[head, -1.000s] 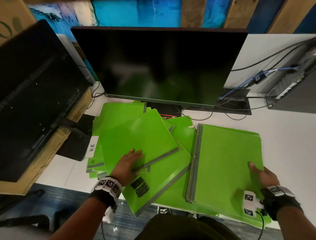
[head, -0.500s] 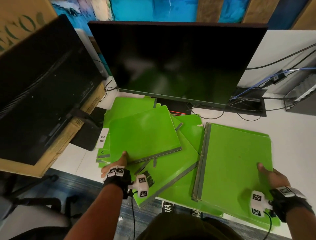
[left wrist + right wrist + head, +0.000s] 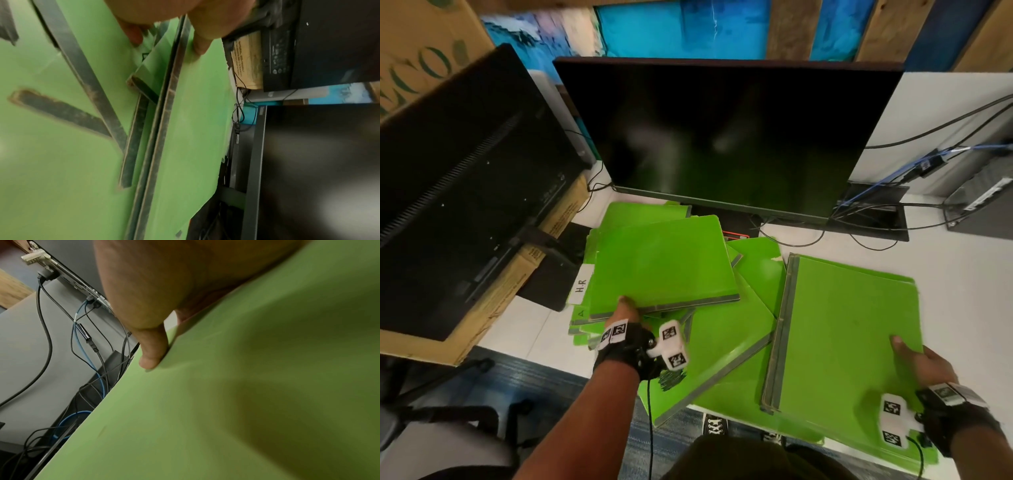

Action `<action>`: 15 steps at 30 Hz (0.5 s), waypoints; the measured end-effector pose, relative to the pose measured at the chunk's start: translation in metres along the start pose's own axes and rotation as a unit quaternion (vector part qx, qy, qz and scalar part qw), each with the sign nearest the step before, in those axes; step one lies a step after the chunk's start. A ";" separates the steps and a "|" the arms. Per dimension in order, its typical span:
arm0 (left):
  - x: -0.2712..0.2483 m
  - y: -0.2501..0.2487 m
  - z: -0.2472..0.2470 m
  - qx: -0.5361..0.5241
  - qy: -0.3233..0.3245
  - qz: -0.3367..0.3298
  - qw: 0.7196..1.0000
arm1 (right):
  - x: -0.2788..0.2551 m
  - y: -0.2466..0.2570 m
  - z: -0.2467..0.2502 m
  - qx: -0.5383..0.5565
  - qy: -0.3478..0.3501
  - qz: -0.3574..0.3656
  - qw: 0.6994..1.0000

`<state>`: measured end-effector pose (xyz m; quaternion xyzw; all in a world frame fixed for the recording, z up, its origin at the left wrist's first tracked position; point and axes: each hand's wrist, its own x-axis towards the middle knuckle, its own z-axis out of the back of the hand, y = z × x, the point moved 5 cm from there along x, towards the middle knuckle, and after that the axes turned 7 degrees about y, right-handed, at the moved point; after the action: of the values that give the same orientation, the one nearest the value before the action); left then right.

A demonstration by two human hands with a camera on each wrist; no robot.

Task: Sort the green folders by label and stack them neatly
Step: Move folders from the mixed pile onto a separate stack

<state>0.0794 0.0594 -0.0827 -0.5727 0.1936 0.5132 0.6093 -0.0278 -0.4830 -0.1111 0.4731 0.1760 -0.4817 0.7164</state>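
Sorting step: top folder (image 3: 661,263) pinched at near edge by left hand (image 3: 625,313); right stack (image 3: 849,329) gripped by right hand (image 3: 924,359). Next: label to be read, folder placed accordingly.

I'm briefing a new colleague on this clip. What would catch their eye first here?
The bright green folders fanned untidily across the white desk, just in front of a big dark monitor. The left hand grips the near edge of the top folder on the left pile, beside a white tab marked H.R. The right hand holds a squarer stack on the right.
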 end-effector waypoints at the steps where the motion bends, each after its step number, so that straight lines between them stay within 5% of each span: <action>1: -0.008 -0.007 -0.006 0.036 0.009 -0.011 0.999 | 0.000 0.001 0.000 0.000 -0.001 0.002 1.000; 9: -0.052 -0.024 -0.026 0.290 -0.001 -0.050 0.956 | 0.001 0.002 0.001 0.005 -0.003 0.002 1.000; 15: -0.068 -0.051 -0.021 0.463 -0.002 -0.174 0.869 | 0.002 0.001 0.001 0.010 -0.002 -0.002 1.000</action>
<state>0.1033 0.0225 -0.0072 -0.2486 0.3053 0.2514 0.8842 -0.0263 -0.4843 -0.1116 0.4785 0.1706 -0.4855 0.7114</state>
